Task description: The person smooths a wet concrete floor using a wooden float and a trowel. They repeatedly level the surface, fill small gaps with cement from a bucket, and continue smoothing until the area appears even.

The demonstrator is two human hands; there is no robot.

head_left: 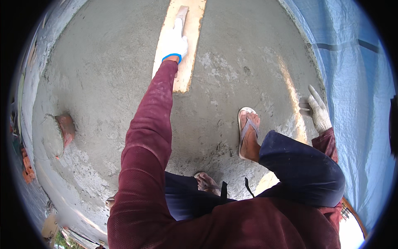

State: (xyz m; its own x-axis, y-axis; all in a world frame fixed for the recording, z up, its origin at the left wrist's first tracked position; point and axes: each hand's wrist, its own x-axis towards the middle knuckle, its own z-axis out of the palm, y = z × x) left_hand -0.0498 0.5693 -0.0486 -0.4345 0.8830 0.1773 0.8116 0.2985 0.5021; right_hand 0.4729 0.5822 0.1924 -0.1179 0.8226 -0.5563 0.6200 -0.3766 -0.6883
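My left hand (pixel 175 43), in a white glove with a blue cuff, is closed round the handle of a long wooden float (pixel 188 62). The float's pale board lies flat on the grey wet cement surface (pixel 116 66) ahead of me. Off to the right, my right hand (pixel 318 108), also gloved, has its fingers spread and holds nothing. It is near the edge of the cement, beside a blue tarp (pixel 348 83); whether it touches the surface I cannot tell.
A reddish bucket (pixel 67 129) with cement at its mouth stands at the left. Orange bricks (pixel 28 168) lie beyond the left edge. My sandalled foot (pixel 248 133) rests on the cement, my other foot (pixel 206 182) nearer me. Rough, lighter patches mark the surface around them.
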